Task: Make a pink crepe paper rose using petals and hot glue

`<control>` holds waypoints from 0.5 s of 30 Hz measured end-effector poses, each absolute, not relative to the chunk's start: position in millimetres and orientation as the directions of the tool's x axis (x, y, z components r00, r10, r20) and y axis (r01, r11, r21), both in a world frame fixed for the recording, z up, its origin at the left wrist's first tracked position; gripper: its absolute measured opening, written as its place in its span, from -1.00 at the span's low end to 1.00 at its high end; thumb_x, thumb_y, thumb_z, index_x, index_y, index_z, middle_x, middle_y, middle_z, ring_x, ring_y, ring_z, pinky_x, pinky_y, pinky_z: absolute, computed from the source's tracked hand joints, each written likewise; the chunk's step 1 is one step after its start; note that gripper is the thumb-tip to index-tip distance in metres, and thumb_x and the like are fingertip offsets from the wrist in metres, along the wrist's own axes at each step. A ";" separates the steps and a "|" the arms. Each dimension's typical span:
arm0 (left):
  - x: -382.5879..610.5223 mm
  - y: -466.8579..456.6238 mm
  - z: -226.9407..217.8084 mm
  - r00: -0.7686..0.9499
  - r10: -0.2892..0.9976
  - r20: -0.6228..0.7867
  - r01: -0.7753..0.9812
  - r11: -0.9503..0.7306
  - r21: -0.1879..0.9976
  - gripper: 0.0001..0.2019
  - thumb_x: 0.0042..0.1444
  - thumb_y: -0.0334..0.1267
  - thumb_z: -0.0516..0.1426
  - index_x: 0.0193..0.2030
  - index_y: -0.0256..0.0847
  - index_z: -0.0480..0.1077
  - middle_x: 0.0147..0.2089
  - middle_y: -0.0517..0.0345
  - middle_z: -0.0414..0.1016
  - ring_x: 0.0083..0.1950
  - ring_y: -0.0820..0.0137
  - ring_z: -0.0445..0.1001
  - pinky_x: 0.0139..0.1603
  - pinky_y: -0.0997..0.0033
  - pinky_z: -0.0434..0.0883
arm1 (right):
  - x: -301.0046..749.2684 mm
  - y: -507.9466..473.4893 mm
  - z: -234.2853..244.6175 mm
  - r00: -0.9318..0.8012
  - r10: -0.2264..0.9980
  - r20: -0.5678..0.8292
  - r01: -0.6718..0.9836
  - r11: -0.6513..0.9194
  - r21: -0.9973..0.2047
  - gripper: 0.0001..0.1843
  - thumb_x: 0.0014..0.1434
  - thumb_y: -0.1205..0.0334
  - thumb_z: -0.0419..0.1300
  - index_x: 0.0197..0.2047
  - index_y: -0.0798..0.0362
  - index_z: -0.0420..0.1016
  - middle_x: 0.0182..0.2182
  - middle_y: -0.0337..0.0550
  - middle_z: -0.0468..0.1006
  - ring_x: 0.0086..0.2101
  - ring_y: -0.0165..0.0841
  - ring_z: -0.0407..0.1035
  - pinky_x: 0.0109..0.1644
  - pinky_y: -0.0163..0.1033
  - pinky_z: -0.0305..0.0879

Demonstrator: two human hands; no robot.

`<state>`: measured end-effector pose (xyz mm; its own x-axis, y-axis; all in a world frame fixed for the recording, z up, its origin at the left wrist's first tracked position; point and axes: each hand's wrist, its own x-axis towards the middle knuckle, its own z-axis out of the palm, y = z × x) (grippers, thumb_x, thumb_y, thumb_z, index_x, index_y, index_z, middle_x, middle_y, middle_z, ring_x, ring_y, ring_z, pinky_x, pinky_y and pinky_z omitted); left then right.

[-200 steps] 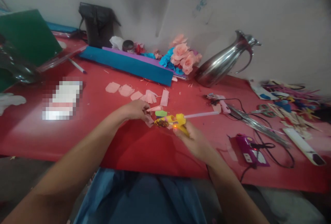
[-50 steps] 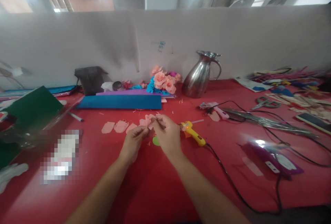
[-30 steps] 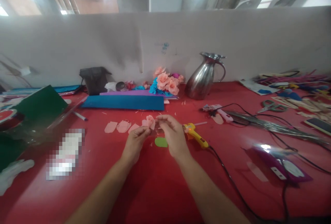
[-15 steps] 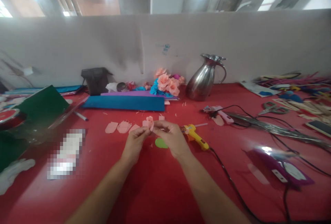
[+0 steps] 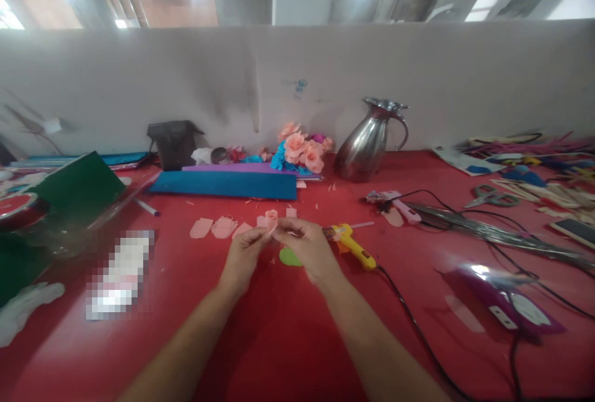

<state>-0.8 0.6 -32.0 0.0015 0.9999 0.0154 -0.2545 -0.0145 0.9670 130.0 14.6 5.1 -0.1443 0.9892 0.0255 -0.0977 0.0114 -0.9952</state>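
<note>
A small pink paper flower (image 5: pixel 271 219) stands upright between my two hands over the red table. My left hand (image 5: pixel 242 259) pinches its base from the left. From the right, the thumb and fingers of my right hand (image 5: pixel 307 247) close on its side; the exact fingertip contact is partly hidden. Pink paper petals (image 5: pixel 224 227) lie in a row just beyond my left hand. A green leaf-shaped paper piece (image 5: pixel 290 257) is beneath my right hand, partly covered. Beside that hand rests a yellow glue gun (image 5: pixel 356 246) with a glue stick in its back.
Behind lie a blue sheet (image 5: pixel 227 185) and a bunch of pink paper flowers (image 5: pixel 302 148). A metal jug (image 5: pixel 365 142) stands against the wall. To the right are a pink glue gun (image 5: pixel 406 209), wires (image 5: pixel 488 231), scissors (image 5: pixel 495 196) and trailing black cords.
Both hands keep hold of the pink flower in nearly the same place. The view has shifted very slightly; the things on the table stay put.
</note>
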 end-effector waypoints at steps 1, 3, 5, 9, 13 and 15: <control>-0.8 0.7 -31.7 0.002 1.000 0.012 -0.257 -0.011 0.966 -0.81 0.01 -0.17 0.21 -0.29 -0.22 0.56 -0.34 0.12 0.56 -0.27 0.38 0.43 -0.15 0.40 0.31 | 130.4 15.3 3.5 -0.152 0.988 0.023 -0.106 0.007 -0.994 -0.80 -0.10 0.19 0.32 -0.34 0.03 0.59 -0.46 -0.23 0.56 -0.40 -0.36 0.43 -0.21 -0.20 0.35; -1.1 0.7 -31.3 0.000 1.000 0.013 -0.257 -0.013 0.966 -0.81 0.00 -0.17 0.22 -0.31 -0.22 0.56 -0.36 0.14 0.55 -0.28 0.38 0.43 -0.17 0.42 0.31 | 131.2 16.9 0.9 -0.176 0.984 0.020 -0.132 -0.003 -0.991 -0.80 -0.11 0.19 0.33 -0.33 0.02 0.59 -0.49 -0.26 0.54 -0.42 -0.38 0.42 -0.21 -0.20 0.34; -1.3 0.5 -30.8 0.003 1.000 0.021 -0.256 -0.019 0.967 -0.82 0.00 -0.17 0.22 -0.33 -0.21 0.56 -0.36 0.14 0.55 -0.28 0.39 0.42 -0.18 0.42 0.31 | 132.1 18.1 -0.1 -0.214 0.977 0.019 -0.166 -0.018 -0.986 -0.79 -0.11 0.19 0.34 -0.32 0.02 0.59 -0.51 -0.28 0.52 -0.43 -0.40 0.40 -0.20 -0.21 0.32; -1.4 -0.5 -28.6 0.006 1.000 0.015 -0.258 -0.013 0.966 -0.84 -0.02 -0.19 0.23 -0.33 -0.21 0.56 -0.37 0.15 0.55 -0.29 0.39 0.43 -0.18 0.41 0.32 | 133.0 17.4 3.9 -0.270 0.963 0.005 -0.207 -0.052 -0.977 -0.83 -0.14 0.21 0.37 -0.39 0.03 0.58 -0.49 -0.30 0.50 -0.43 -0.43 0.37 -0.21 -0.25 0.29; -0.9 -2.0 -24.5 0.020 1.000 0.018 -0.274 -0.012 0.962 -0.83 -0.03 -0.18 0.24 -0.33 -0.20 0.57 -0.36 0.16 0.56 -0.28 0.39 0.44 -0.16 0.42 0.33 | 132.3 15.3 8.2 -0.280 0.960 0.002 -0.238 -0.068 -0.969 -0.84 -0.17 0.19 0.39 -0.45 0.03 0.57 -0.50 -0.30 0.50 -0.43 -0.43 0.36 -0.19 -0.25 0.29; -0.7 -2.7 -22.8 0.022 1.000 0.020 -0.274 -0.013 0.962 -0.82 -0.03 -0.17 0.24 -0.31 -0.19 0.57 -0.34 0.15 0.56 -0.26 0.38 0.45 -0.16 0.41 0.33 | 131.9 14.7 8.8 -0.284 0.959 -0.004 -0.246 -0.077 -0.966 -0.82 -0.19 0.18 0.40 -0.45 0.03 0.57 -0.49 -0.29 0.51 -0.42 -0.42 0.36 -0.18 -0.24 0.29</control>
<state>-0.7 -2.7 -22.8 0.0217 0.9996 0.0198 -0.2740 -0.0131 0.9617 131.9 14.7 8.8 -0.2840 0.9588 -0.0038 -0.2456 -0.0766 -0.9663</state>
